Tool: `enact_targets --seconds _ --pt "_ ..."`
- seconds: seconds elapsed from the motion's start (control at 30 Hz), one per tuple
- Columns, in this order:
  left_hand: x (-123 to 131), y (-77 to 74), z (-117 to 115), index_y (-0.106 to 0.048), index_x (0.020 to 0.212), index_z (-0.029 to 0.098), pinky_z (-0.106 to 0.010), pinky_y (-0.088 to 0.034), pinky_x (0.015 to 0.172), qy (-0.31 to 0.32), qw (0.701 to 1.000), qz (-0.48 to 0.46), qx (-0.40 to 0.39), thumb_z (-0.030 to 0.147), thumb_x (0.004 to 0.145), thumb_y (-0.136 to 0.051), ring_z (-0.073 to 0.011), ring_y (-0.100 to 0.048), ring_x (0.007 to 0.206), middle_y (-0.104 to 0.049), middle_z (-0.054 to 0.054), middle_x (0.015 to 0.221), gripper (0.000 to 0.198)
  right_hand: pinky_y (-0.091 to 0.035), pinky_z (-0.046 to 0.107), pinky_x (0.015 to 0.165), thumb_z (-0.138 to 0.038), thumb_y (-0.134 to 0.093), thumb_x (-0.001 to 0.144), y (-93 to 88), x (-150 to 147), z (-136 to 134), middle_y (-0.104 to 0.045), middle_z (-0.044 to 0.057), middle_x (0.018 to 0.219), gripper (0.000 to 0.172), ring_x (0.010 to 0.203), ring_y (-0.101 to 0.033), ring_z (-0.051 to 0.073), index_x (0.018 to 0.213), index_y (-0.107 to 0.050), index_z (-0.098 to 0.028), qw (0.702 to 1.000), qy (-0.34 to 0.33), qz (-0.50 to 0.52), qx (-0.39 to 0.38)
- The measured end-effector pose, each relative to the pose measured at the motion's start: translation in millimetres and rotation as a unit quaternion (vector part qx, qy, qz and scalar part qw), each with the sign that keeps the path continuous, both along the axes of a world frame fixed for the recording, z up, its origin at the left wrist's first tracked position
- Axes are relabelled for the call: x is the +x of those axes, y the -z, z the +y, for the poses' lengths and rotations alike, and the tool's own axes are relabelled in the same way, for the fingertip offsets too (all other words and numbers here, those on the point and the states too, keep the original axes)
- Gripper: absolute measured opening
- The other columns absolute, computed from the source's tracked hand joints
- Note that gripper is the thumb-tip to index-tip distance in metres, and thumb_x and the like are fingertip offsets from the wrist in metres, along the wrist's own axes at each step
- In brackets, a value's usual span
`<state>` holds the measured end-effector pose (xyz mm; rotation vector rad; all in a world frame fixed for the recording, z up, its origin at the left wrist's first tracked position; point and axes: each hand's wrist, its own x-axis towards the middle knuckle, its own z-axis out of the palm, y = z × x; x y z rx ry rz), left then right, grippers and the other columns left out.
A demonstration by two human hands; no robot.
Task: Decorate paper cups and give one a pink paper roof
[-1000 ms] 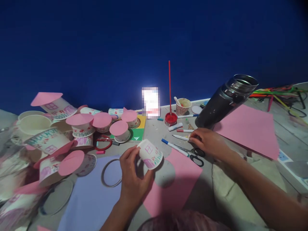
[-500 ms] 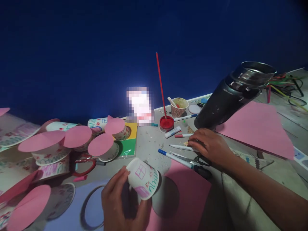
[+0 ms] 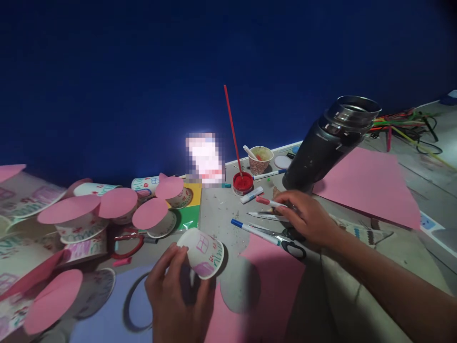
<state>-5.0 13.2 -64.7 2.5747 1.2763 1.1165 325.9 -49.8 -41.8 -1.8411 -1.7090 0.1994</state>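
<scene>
My left hand (image 3: 174, 290) is closed around a white paper cup (image 3: 202, 252) tipped on its side, drawn with a purple window, red flowers and green strokes. In my right hand (image 3: 307, 214) a marker with a red cap (image 3: 266, 201) is pinched between thumb and fingers, its cap pointing left. Just below that hand lie a pair of scissors (image 3: 285, 238) with black handles, a blue-capped marker (image 3: 250, 231) and another white pen (image 3: 262, 216). Pink paper (image 3: 271, 286) with a round cutout lies under and beside the cup.
Several decorated cups with pink paper discs (image 3: 117, 202) crowd the left side. A red paint pot (image 3: 243, 186) with a brush stands mid-table, near a small patterned cup (image 3: 260, 162). A dark flask (image 3: 321, 147) leans at right beside a pink sheet (image 3: 371, 186).
My right hand has taken hold of the red-capped marker, which is now lifted slightly off the table. My left hand still holds the cup; the view has shifted a little.
</scene>
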Motion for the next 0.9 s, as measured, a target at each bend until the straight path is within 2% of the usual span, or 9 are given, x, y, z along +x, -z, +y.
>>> enact_targets --seconds 0.07,0.17,0.3,0.47,0.53,0.63,0.77,0.83,0.9 --pt "3 -3.5 1 -0.037 0.155 0.025 -0.056 -0.046 0.108 -0.013 1.0 -0.002 0.008 0.03 0.093 -0.068 -0.0352 -0.051 0.131 -0.048 -0.018 0.14 0.07 -0.054 0.029 0.062 -0.036 -0.047 0.105 -2.4 -5 -6 -0.076 0.005 0.084 0.025 0.066 -0.066 0.016 0.115 -0.063 -0.019 0.985 -0.012 0.167 -0.047" --pt "7 -5.9 3 -0.036 0.155 0.022 -0.055 -0.046 0.108 -0.012 0.999 0.019 0.025 0.028 0.094 -0.066 -0.0362 -0.048 0.134 -0.044 -0.02 0.141 0.068 -0.043 0.025 0.051 -0.041 -0.058 0.1 -2.5 -11 -12 -0.07 0.0 0.071 0.031 0.05 -0.052 0.011 0.122 -0.063 -0.019 0.906 -0.022 0.41 -0.104" --pt "10 -0.8 4 -0.04 0.15 0.022 -0.055 -0.044 0.109 0.013 0.996 0.055 0.07 0.021 0.095 -0.065 -0.0371 -0.048 0.137 -0.047 -0.019 0.137 0.061 -0.035 0.024 0.05 -0.046 -0.065 0.096 -0.5 -16 -13 -0.068 0.0 0.071 0.036 0.051 -0.045 0.008 0.119 -0.067 -0.018 0.864 -0.037 0.493 -0.096" --pt "9 -3.5 -5 -0.047 0.142 0.024 -0.056 -0.041 0.111 0.033 0.991 0.099 0.081 0.025 0.091 -0.073 -0.0388 -0.049 0.137 -0.052 -0.016 0.13 0.057 -0.034 0.025 0.049 -0.048 -0.067 0.094 -2.0 -24 -16 -0.072 0.004 0.077 0.041 0.052 -0.045 0.009 0.118 -0.068 -0.015 0.858 -0.072 0.496 -0.11" --pt "10 -14.9 -13 -0.045 0.145 0.024 -0.055 -0.043 0.109 0.04 0.994 0.07 0.075 0.027 0.091 -0.073 -0.0372 -0.051 0.134 -0.052 -0.016 0.13 0.061 -0.035 0.025 0.049 -0.046 -0.068 0.093 -5.2 -28 -19 -0.073 0.004 0.075 0.039 0.051 -0.047 0.009 0.117 -0.069 -0.015 0.856 -0.092 0.492 -0.129" --pt "13 -40.4 -28 -0.044 0.147 0.023 -0.043 -0.051 0.1 0.037 0.997 0.002 0.072 0.023 0.094 -0.07 -0.0289 -0.057 0.121 -0.054 -0.014 0.125 0.059 -0.039 0.024 0.05 -0.041 -0.069 0.093 -12.4 -35 -26 -0.073 0.003 0.069 0.03 0.053 -0.055 0.011 0.108 -0.072 -0.015 0.857 -0.124 0.474 -0.161" --pt "26 -64.4 -45 -0.051 0.14 0.019 -0.032 -0.057 0.081 0.15 0.982 0.068 -0.096 0.032 0.104 -0.054 -0.0217 -0.066 0.101 -0.062 -0.012 0.119 0.038 -0.052 0.027 0.064 -0.037 -0.065 0.094 -22.5 -42 -35 -0.076 0.003 0.073 0.025 0.067 -0.07 0.017 0.106 -0.074 -0.017 0.873 -0.191 0.41 -0.181" --pt "34 -65.2 -49 -0.061 0.123 0.019 -0.03 -0.054 0.071 0.174 0.969 0.105 -0.143 0.03 0.108 -0.044 -0.0189 -0.067 0.084 -0.066 -0.007 0.099 0.026 -0.053 0.027 0.068 -0.034 -0.062 0.095 -26.0 -46 -37 -0.078 0.003 0.079 0.025 0.069 -0.072 0.018 0.111 -0.074 -0.019 0.894 -0.221 0.345 -0.182" --pt "40 -60.8 -52 -0.066 0.11 0.019 -0.029 -0.049 0.063 0.174 0.959 0.149 -0.165 0.03 0.109 -0.039 -0.0183 -0.064 0.073 -0.064 -0.004 0.087 0.029 -0.051 0.028 0.07 -0.031 -0.058 0.096 -27.7 -51 -38 -0.08 0.004 0.088 0.026 0.077 -0.073 0.019 0.114 -0.074 -0.022 0.92 -0.254 0.234 -0.187"
